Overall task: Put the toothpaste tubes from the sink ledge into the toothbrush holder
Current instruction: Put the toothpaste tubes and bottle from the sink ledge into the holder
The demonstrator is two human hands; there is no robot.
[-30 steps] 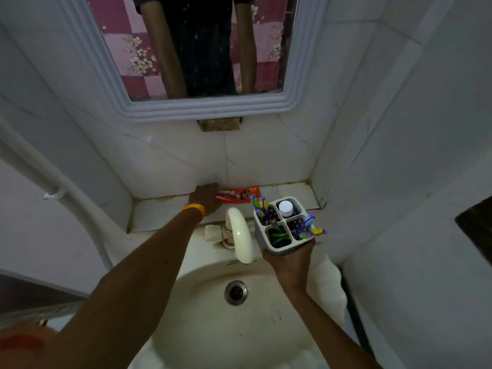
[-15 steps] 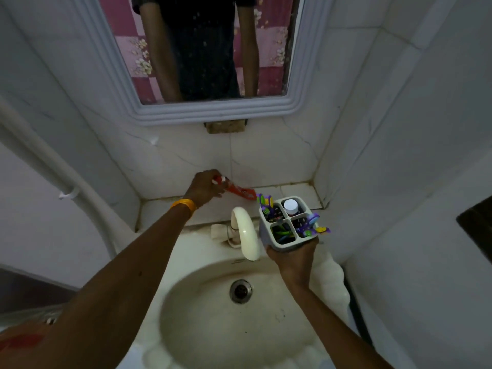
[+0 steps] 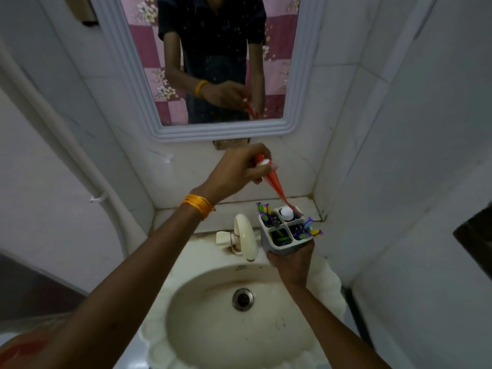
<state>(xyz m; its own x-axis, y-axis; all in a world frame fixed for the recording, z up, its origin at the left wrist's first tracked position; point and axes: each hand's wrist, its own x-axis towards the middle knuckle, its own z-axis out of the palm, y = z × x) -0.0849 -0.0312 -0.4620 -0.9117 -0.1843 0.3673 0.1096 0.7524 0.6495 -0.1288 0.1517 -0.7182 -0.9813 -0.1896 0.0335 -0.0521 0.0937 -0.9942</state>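
The toothpaste tube [image 3: 274, 186] is motion-blurred, its lower tip indistinct.

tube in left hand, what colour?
Red-orange, with a white band near the top, where the left hand grips the tube. Head view, the only one.

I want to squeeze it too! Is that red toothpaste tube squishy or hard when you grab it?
Probably squishy: the red toothpaste tube tapers from its cap end in the left hand to a flat tail, likely bendy. It seems light, since the fingers alone hold it.
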